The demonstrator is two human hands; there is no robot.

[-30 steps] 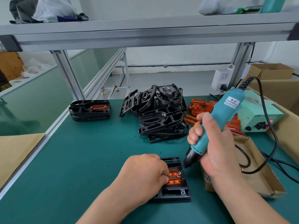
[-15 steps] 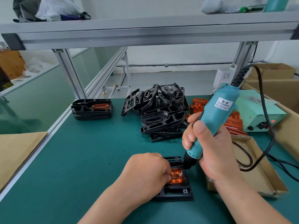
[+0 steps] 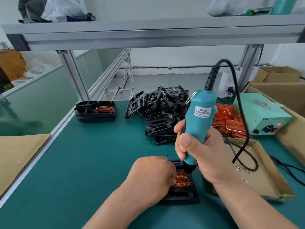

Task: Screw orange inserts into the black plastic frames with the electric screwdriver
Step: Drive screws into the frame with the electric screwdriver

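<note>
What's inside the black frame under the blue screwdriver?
An orange insert lies in the black frame, with the electric screwdriver standing on its far edge. The left hand covers the insert's left end and much of the frame.

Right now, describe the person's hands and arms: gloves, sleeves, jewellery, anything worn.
Both are bare. The left hand and right hand wear no gloves, and no ring shows on the visible fingers. The left forearm and right forearm are uncovered down to the picture's lower edge: no sleeve, cuff, watch or wrist strap in view. The right thumbnail is trimmed short and unpainted.
</note>
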